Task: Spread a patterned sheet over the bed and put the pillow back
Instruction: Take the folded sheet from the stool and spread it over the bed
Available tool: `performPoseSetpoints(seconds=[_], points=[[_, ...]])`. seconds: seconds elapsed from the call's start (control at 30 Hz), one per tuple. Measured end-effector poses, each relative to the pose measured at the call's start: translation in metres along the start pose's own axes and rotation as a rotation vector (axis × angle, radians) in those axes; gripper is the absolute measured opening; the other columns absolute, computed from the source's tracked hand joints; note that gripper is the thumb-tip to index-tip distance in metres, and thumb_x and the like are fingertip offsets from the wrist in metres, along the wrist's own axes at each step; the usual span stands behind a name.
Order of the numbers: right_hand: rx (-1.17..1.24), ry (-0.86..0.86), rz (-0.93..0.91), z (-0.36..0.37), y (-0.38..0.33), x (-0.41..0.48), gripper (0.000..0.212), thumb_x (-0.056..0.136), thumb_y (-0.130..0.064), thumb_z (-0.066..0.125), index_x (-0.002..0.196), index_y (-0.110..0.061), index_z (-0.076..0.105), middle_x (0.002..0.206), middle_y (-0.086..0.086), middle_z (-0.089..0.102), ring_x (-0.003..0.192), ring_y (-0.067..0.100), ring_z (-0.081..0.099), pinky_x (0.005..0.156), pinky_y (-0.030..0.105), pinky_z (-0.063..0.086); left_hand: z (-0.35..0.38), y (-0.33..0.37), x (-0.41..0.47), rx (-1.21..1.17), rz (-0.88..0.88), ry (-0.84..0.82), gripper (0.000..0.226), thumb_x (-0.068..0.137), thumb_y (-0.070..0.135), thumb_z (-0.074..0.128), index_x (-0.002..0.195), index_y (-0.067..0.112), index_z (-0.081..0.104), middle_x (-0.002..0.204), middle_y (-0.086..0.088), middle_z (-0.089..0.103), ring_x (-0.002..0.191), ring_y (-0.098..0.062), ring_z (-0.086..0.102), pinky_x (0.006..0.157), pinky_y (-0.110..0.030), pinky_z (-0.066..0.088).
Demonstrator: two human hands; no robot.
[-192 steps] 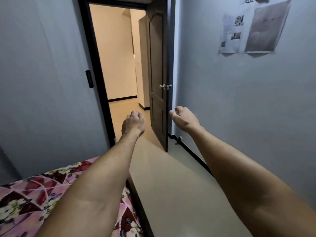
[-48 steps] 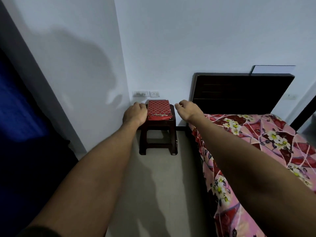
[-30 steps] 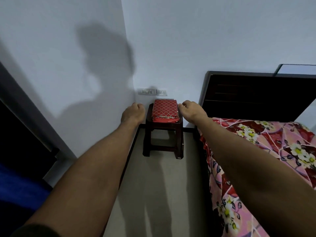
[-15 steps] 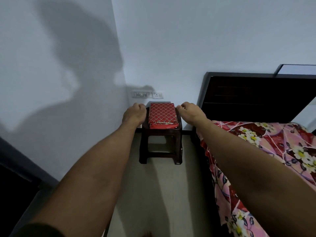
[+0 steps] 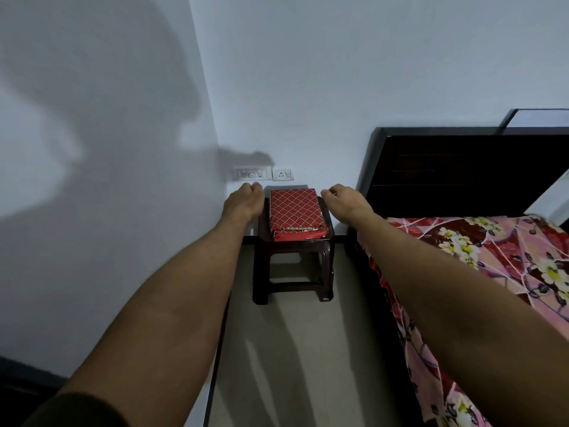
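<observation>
A red diamond-latticed pillow (image 5: 295, 212) lies flat on the stool (image 5: 295, 245); the pink floral sheet (image 5: 492, 257) covers the bed (image 5: 446, 174).

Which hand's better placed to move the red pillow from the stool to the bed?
Right, narrowly. The left hand and right hand both flank the pillow on the stool, empty, but the right is nearer the bed.

Cloth stuff plus dark shiny furniture
Pink-and-red floral cloth sheet (image 5: 492, 257) looks soft and matt, red diamond-quilted cloth cushion (image 5: 295, 212) has a slight sheen, dark brown plastic stool (image 5: 294, 266) is glossy, dark wooden headboard (image 5: 455, 171) is smooth.
</observation>
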State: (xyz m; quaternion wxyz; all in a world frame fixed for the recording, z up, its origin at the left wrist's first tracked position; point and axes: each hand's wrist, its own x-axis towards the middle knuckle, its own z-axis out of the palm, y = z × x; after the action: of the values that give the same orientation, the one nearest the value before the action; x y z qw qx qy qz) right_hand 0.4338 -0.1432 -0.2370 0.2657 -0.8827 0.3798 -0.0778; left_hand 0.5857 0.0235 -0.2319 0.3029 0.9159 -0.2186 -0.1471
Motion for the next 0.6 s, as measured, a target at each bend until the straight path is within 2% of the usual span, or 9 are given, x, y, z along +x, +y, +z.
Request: performPoseSetpoints(seconds=[0.1, 0.27, 0.33, 0.43, 0.6], points=[[0.008, -0.006, 0.018, 0.006, 0.001, 0.015, 0.052, 0.105, -0.048, 0.033, 0.134, -0.011, 0.056, 0.123, 0.008, 0.066, 0.096, 0.018, 0.054, 0.083, 0.035, 0.043, 0.004, -0.002, 0.019, -0.005, -0.013, -0.011, 0.059, 0.105, 0.041, 0.016, 0.147, 0.009, 0.043, 0.149, -0.02, 0.047, 0.134, -0.035, 0.045, 0.108, -0.042, 0.034], [0.059, -0.018, 0.054, 0.014, 0.007, 0.044, 0.053, 0.106, -0.047, 0.031, 0.132, -0.009, 0.057, 0.126, 0.011, 0.065, 0.1, 0.02, 0.054, 0.088, 0.036, 0.043, 0.015, -0.003, 0.048, -0.013, -0.039, -0.042, 0.06, 0.105, 0.041, 0.016, 0.146, 0.008, 0.044, 0.148, -0.018, 0.047, 0.133, -0.034, 0.046, 0.108, -0.042, 0.034], [0.115, -0.02, 0.087, 0.016, 0.009, 0.056, 0.057, 0.107, -0.048, 0.026, 0.135, -0.007, 0.056, 0.132, 0.014, 0.062, 0.108, 0.025, 0.055, 0.09, 0.037, 0.041, 0.02, -0.002, 0.059, -0.033, -0.054, -0.05, 0.06, 0.106, 0.041, 0.016, 0.147, 0.008, 0.043, 0.15, -0.018, 0.045, 0.134, -0.034, 0.044, 0.11, -0.042, 0.033], [0.203, -0.022, 0.148, 0.018, 0.015, 0.079, 0.065, 0.108, -0.051, 0.019, 0.143, -0.006, 0.051, 0.142, 0.017, 0.055, 0.128, 0.031, 0.052, 0.102, 0.039, 0.039, 0.029, 0.001, 0.082, -0.064, -0.076, -0.067, 0.061, 0.106, 0.044, 0.017, 0.15, 0.009, 0.041, 0.153, -0.017, 0.042, 0.138, -0.033, 0.041, 0.114, -0.043, 0.031], [0.269, -0.059, 0.219, 0.021, 0.028, 0.128, 0.071, 0.107, -0.055, 0.014, 0.143, -0.007, 0.052, 0.144, 0.016, 0.054, 0.132, 0.031, 0.05, 0.103, 0.038, 0.037, 0.044, 0.01, 0.128, -0.127, -0.135, -0.087, 0.062, 0.108, 0.047, 0.017, 0.153, 0.008, 0.036, 0.159, -0.015, 0.035, 0.146, -0.032, 0.033, 0.117, -0.04, 0.025]])
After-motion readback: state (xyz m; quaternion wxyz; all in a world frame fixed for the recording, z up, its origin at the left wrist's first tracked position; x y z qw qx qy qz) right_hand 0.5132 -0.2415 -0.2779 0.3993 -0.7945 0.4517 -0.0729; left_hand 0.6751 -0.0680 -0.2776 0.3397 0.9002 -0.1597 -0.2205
